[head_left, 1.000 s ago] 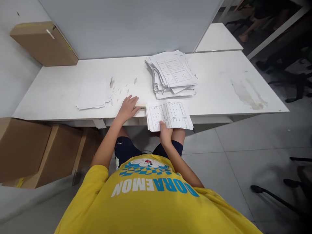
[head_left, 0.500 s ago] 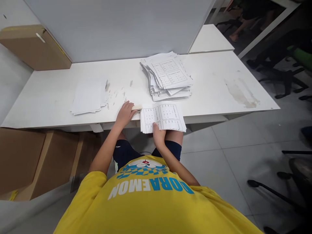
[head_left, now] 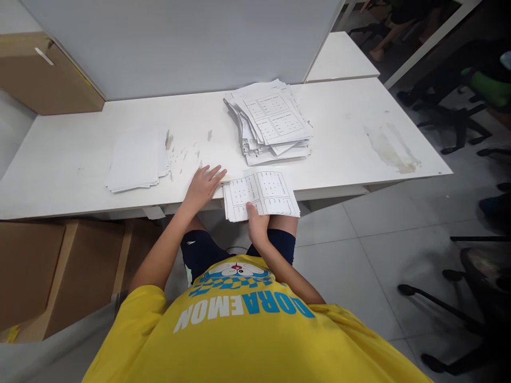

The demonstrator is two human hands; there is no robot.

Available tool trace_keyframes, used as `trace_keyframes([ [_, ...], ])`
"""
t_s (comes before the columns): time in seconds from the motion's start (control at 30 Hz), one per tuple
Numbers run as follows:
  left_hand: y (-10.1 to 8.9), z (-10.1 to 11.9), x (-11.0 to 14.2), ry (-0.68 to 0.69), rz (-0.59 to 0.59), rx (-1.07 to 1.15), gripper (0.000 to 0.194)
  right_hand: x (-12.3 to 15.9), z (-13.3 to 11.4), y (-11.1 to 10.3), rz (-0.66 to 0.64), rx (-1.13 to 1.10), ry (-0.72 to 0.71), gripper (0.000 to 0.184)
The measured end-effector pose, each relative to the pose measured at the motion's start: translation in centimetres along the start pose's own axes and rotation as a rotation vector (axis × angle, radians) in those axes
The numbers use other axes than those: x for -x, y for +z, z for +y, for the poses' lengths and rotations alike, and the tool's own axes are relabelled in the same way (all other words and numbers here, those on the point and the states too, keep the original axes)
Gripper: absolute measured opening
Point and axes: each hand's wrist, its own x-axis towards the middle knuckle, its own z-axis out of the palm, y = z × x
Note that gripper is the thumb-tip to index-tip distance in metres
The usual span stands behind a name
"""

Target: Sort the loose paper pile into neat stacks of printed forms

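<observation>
Right hand (head_left: 257, 226) pinched the thin printed-grid sheets (head_left: 261, 194) overhanging the white desk's (head_left: 339, 133) near edge. Left hand (head_left: 204, 185) spread flat, fingers open, beside a slim ruler-like strip (head_left: 224, 178). Beyond: blank stack (head_left: 136, 159), ragged worksheet pile (head_left: 269, 122).

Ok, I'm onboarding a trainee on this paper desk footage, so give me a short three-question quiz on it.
1. True or false: the right hand grips the small printed stack at the table edge.
2. Which lies nearest the left hand? A) blank stack B) wooden strip C) tall printed pile
3. Fill in: the cardboard box sits at the table's far ___ corner.

Key: 1 true; 2 B; 3 left.
</observation>
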Motion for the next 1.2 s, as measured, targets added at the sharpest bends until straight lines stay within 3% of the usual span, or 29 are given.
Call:
trace_keyframes([
  [0.27,0.0,0.3,0.0,0.020,-0.093,-0.073,0.046,0.1,-0.4,-0.2,0.035,-0.041,-0.013,0.067],
  [0.47,0.3,-0.2,0.0,0.024,-0.028,-0.025,0.046,0.9,-0.7,-0.5,0.059,-0.076,-0.038,0.071],
  [0.6,0.7,-0.7,0.2,-0.018,0.031,0.006,0.047,2.2,-3.0,-2.0,0.165,-0.105,-0.125,0.069],
  [0.7,0.3,-0.5,0.3,-0.069,0.081,0.069,0.051,2.7,-5.7,-3.7,0.169,-0.123,-0.225,0.067],
  [0.77,-0.7,-0.1,0.5,-0.147,0.129,0.207,0.058,2.6,-7.2,-4.8,0.057,-0.102,-0.240,0.062],
  [0.87,-3.6,1.0,1.7,-0.253,0.130,0.507,0.070,2.2,-8.6,-5.2,-0.260,-0.018,-0.137,0.048],
  [0.93,-6.0,1.9,3.2,-0.267,0.100,0.645,0.076,1.9,-9.1,-4.3,-0.475,0.041,-0.035,0.039],
  [1.03,-9.2,2.1,5.4,-0.294,0.085,0.791,0.068,1.7,-9.6,-1.0,-0.716,0.072,0.067,0.037],
  [1.1,-10.8,0.3,6.4,-0.357,0.107,0.854,0.062,1.6,-9.9,2.0,-0.840,0.023,0.130,0.041],
  [1.2,-12.8,-5.7,6.5,-0.483,0.235,0.856,0.060,1.5,-10.3,5.6,-0.920,-0.118,0.261,0.049],
])
